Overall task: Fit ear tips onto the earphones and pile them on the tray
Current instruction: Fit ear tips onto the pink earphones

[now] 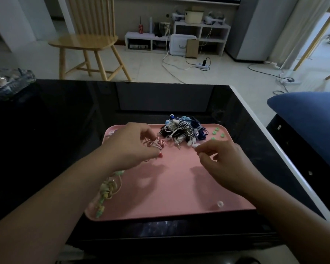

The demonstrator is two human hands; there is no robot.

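Mid-task, likely: a pile of earphones [181, 130] sits at the tray's [179, 187] far edge. Left hand [130, 145] grips a pink-corded pair [156, 145]; right hand [221, 159] fingers pinch a pale ear tip [195, 146]. Green tips [217, 132] remain loose.

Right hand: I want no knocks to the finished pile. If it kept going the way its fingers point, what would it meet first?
Probably the tangled earphone pile: the right hand points up-left, its fingers pinching a small white piece just short of the pile's near edge on the pink tray. One view leaves height uncertain.
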